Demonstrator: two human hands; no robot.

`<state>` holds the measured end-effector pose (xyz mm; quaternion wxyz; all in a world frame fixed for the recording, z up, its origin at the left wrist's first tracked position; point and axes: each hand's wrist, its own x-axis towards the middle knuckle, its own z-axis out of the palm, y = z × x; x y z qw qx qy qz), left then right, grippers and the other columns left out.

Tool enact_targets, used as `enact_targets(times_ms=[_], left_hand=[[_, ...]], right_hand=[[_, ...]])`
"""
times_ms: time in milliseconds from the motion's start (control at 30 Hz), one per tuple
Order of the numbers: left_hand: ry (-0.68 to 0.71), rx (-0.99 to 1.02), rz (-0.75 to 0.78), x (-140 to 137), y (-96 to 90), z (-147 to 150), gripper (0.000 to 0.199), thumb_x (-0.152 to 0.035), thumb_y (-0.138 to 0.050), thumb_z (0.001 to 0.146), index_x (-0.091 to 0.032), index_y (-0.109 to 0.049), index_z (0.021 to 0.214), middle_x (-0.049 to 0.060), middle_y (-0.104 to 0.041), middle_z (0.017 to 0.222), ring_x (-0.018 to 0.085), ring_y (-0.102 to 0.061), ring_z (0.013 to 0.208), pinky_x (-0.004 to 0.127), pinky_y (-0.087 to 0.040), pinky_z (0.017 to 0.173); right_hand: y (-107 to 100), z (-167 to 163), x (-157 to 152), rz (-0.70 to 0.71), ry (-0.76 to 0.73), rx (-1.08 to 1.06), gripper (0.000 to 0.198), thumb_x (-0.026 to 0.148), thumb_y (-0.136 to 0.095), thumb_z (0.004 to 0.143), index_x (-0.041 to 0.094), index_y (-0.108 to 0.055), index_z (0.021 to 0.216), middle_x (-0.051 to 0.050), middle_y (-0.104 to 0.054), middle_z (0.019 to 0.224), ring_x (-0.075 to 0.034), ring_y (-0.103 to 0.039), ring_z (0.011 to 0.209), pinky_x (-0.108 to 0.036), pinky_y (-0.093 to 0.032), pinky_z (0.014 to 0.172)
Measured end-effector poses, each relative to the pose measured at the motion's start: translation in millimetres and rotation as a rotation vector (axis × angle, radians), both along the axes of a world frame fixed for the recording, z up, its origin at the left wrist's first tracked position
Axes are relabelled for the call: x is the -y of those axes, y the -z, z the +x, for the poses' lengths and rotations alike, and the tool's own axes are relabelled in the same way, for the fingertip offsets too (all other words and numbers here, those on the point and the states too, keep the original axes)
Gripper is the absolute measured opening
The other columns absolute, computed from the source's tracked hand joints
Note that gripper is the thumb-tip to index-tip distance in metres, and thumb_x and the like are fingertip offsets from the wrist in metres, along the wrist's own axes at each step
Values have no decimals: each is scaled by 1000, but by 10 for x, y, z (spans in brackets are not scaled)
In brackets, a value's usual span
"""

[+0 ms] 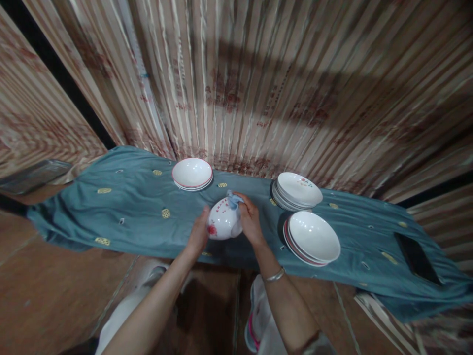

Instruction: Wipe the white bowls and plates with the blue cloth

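Note:
A white bowl (pixel 222 223) with red flowers is tilted over the near middle of the cloth-covered table, its patterned outer side showing. My left hand (pixel 199 229) grips the bowl by its left edge. In my right hand (pixel 249 216) is a light blue cloth (pixel 233 199), bunched between the fingers and pressed against the bowl's upper right side. The fingers behind the bowl are hidden.
A low stack of white bowls (pixel 192 173) stands at the back left. Right of my hands are a stack of flowered plates (pixel 299 188) and a stack of bowls (pixel 314 236). A black phone (pixel 417 258) lies far right on the teal tablecloth (pixel 142 197). Curtains (pixel 236 88) hang behind.

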<state>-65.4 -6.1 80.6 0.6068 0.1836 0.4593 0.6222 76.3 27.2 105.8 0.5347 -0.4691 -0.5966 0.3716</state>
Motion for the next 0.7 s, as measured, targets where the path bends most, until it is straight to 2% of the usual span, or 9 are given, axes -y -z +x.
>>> enact_targets(times_ms=[133,300,500,700], left_hand=[[15,-121,51,17,-69,17,43,-57,-71,68,-14,-69,69,6,-72,67,26,-68,84,31,-52,77],[-59,7,29,6,-129,39,41,-52,-73,68,-12,-70,79,8,-74,75,28,-68,92,35,-51,86],[-119,123,-61,-5,-236,61,29,-36,-54,87,-12,-69,84,8,-74,75,25,-70,91,35,-52,88],[-129,196,-87,2,-216,38,26,-26,-47,90,-10,-68,92,8,-75,78,23,-71,91,35,-53,89]], right_hand=[[113,12,-89,-58,27,-94,37,31,-42,81,20,-70,102,-1,-73,105,-21,-64,101,-34,-47,96],[305,-29,-165,-160,93,-202,38,31,-44,78,18,-71,102,-3,-74,103,-21,-64,100,-35,-46,96],[468,-139,-147,-239,143,-296,37,38,-49,81,18,-69,104,-5,-72,111,-20,-61,109,-35,-43,100],[586,-204,-117,-286,156,-298,41,43,-44,85,18,-66,110,-6,-70,114,-19,-61,108,-35,-43,100]])
